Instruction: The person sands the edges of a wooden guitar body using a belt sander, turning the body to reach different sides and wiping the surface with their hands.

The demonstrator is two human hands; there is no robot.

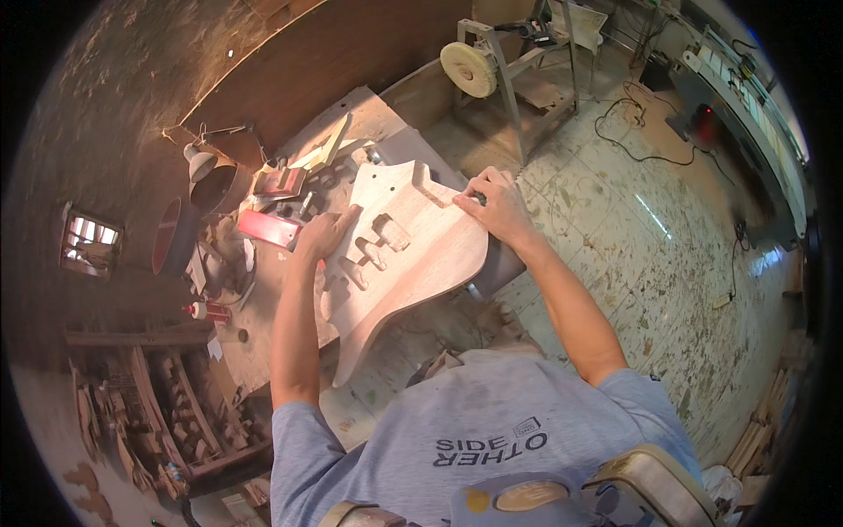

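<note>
A pale, unfinished wooden electric guitar body point(421, 255) lies tilted across the near edge of the workbench, with several routed cavities and two dark holes in its face. My left hand point(325, 233) holds its left edge, the fingers reaching toward the upper face. At the upper right edge, beside the cutaway, my right hand point(496, 202) is closed with the fingers bent. Something small and dark shows under those fingers, too hidden to name. The body's lower end overhangs the bench toward me.
On the workbench point(255, 342) stand a red-capped glue bottle point(209, 312), a red block point(270, 228) and loose wood pieces. A lamp point(200, 162) is at the left. Beyond the bench stands a buffing wheel point(468, 70). Wood scraps fill a rack point(167, 413); a cable point(641, 158) crosses the floor.
</note>
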